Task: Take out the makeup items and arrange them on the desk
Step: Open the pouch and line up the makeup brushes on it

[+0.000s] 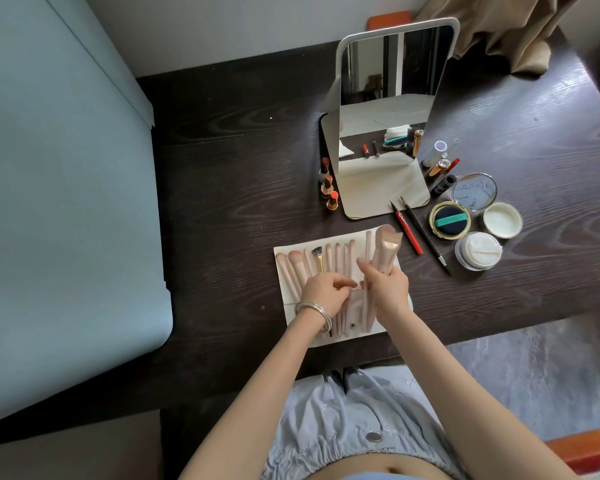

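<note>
Our right hand (pixel 388 289) grips a large pink flat-topped makeup brush (pixel 388 245) upright; our left hand (pixel 323 292) pinches the pink brush handles (pixel 342 268) on the cream roll (pixel 291 306).

Single wide-angle view from head height, aimed forward and steeply down at a dark wooden desk (pixel 222 174). Near enough to take in both forearms rising from the bottom edge, with the left hand (pixel 323 292) and right hand (pixel 385 289) close to frame centre. Farther off, a standing mirror (pixel 388 109) against the back wall. Edges bowed by the lens. No second view to overlap with.
</note>
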{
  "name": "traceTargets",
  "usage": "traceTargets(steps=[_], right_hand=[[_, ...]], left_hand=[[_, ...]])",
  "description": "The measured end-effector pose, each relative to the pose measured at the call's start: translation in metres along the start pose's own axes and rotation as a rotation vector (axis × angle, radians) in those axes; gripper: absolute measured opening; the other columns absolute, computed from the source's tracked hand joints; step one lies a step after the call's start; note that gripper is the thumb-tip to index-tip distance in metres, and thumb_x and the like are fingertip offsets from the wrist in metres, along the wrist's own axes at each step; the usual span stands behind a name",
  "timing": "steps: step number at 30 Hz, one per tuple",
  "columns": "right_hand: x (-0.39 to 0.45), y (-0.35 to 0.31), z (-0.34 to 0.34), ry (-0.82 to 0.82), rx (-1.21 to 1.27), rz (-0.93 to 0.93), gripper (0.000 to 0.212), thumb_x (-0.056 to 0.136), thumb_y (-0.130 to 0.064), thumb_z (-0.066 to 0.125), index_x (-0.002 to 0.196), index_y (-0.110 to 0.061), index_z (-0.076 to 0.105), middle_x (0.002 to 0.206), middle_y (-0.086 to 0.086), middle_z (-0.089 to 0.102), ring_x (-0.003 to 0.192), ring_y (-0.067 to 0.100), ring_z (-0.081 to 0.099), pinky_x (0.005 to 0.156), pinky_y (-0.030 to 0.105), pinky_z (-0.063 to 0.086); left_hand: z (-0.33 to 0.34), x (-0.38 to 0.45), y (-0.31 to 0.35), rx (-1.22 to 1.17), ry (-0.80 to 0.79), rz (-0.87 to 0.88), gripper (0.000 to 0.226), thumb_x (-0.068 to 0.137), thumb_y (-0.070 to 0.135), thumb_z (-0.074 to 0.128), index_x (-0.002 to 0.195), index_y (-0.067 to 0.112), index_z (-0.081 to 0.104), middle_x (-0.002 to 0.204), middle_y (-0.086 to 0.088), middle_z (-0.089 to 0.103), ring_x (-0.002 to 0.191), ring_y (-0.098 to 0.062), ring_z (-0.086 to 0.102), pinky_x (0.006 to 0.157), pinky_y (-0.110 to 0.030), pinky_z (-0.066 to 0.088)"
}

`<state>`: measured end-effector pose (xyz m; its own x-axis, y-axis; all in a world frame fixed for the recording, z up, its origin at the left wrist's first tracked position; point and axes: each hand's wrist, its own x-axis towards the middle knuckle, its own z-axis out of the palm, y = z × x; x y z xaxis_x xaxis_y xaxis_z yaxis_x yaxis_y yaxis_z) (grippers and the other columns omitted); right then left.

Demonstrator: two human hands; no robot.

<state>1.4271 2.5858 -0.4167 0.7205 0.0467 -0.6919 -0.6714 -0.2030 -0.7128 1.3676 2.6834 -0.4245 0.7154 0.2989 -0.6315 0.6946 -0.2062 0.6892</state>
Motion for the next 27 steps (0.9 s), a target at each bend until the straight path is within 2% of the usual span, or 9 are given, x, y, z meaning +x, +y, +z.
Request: traceTargets(steps=[2, 6, 10, 13, 15, 17, 19, 22, 27], right_hand=[[-0.002, -0.004, -0.003, -0.069, 0.078, 0.062, 0.012, 0.084, -0.019, 0.07, 0.078, -0.014, 0.061, 0.072, 0.002, 0.059, 0.069, 0.017, 0.06, 0.069, 0.033, 0.053], [-0.005, -0.011, -0.009, -0.135, 0.051, 0.069, 0.02, 0.085, -0.019, 0.068, 0.071, -0.012, 0.056, 0.063, 0.001, 0.054, 0.054, 0.012, 0.058, 0.049, 0.023, 0.049], [-0.003, -0.009, -0.017, -0.124, 0.016, 0.036, 0.01, 0.084, -0.016, 0.069, 0.08, -0.01, 0.062, 0.072, 0.004, 0.059, 0.064, 0.016, 0.058, 0.062, 0.027, 0.05], [-0.004, -0.007, -0.017, -0.138, -0.005, 0.062, 0.008, 0.083, -0.015, 0.07, 0.081, -0.009, 0.065, 0.077, 0.007, 0.065, 0.07, 0.02, 0.064, 0.069, 0.035, 0.055], [-0.006, -0.007, -0.018, -0.145, 0.003, 0.072, 0.008, 0.083, -0.014, 0.07, 0.084, -0.008, 0.066, 0.076, 0.007, 0.066, 0.071, 0.02, 0.065, 0.067, 0.035, 0.056], [-0.006, -0.008, -0.02, -0.134, 0.007, 0.043, 0.007, 0.082, -0.013, 0.07, 0.084, -0.008, 0.066, 0.073, 0.004, 0.062, 0.066, 0.015, 0.06, 0.058, 0.025, 0.051], [-0.005, -0.008, -0.023, -0.126, -0.041, 0.005, 0.006, 0.081, -0.01, 0.071, 0.082, -0.007, 0.066, 0.07, 0.002, 0.059, 0.062, 0.011, 0.055, 0.055, 0.021, 0.045], [-0.003, -0.007, -0.027, -0.145, -0.171, -0.026, 0.008, 0.076, -0.006, 0.074, 0.078, -0.008, 0.066, 0.071, 0.001, 0.061, 0.063, 0.011, 0.054, 0.059, 0.022, 0.044], [0.004, -0.002, -0.022, -0.065, -0.291, -0.033, 0.012, 0.073, -0.012, 0.077, 0.073, -0.011, 0.065, 0.073, 0.0, 0.063, 0.067, 0.013, 0.057, 0.06, 0.022, 0.045]], left_hand=[[0.002, -0.001, 0.003, -0.043, -0.045, 0.0, 0.021, 0.088, 0.022, 0.061, 0.106, 0.016, 0.071, 0.097, -0.007, 0.072, 0.09, -0.02, 0.068, 0.086, -0.038, 0.055], [0.004, -0.003, 0.009, -0.176, -0.14, -0.023, 0.025, 0.089, 0.018, 0.061, 0.111, 0.007, 0.066, 0.104, -0.014, 0.07, 0.088, -0.021, 0.068, 0.083, -0.034, 0.057], [0.006, -0.004, 0.011, -0.196, -0.159, -0.036, 0.025, 0.089, 0.024, 0.061, 0.111, 0.011, 0.066, 0.102, -0.01, 0.07, 0.091, -0.02, 0.069, 0.081, -0.033, 0.058], [0.008, -0.004, 0.013, -0.09, -0.149, 0.011, 0.026, 0.084, 0.019, 0.067, 0.108, 0.009, 0.065, 0.092, -0.007, 0.069, 0.085, -0.021, 0.068, 0.078, -0.036, 0.059], [0.008, -0.003, 0.013, -0.131, -0.163, -0.014, 0.026, 0.083, 0.01, 0.067, 0.108, 0.004, 0.064, 0.092, -0.011, 0.069, 0.084, -0.023, 0.068, 0.078, -0.036, 0.059], [0.006, -0.003, 0.012, -0.168, -0.195, -0.048, 0.026, 0.083, 0.007, 0.066, 0.109, 0.004, 0.064, 0.1, -0.015, 0.07, 0.09, -0.025, 0.069, 0.081, -0.036, 0.058], [0.004, -0.004, 0.009, -0.193, -0.232, -0.071, 0.027, 0.084, 0.006, 0.066, 0.111, 0.004, 0.064, 0.103, -0.014, 0.069, 0.09, -0.022, 0.068, 0.077, -0.03, 0.059], [0.002, -0.007, 0.005, -0.208, -0.251, -0.089, 0.028, 0.086, 0.005, 0.063, 0.113, 0.003, 0.064, 0.097, -0.01, 0.068, 0.081, -0.014, 0.066, 0.069, -0.019, 0.058], [0.003, -0.008, -0.001, -0.201, -0.138, -0.111, 0.027, 0.087, 0.008, 0.062, 0.114, 0.003, 0.064, 0.103, -0.015, 0.069, 0.08, -0.015, 0.065, 0.066, -0.019, 0.058]])
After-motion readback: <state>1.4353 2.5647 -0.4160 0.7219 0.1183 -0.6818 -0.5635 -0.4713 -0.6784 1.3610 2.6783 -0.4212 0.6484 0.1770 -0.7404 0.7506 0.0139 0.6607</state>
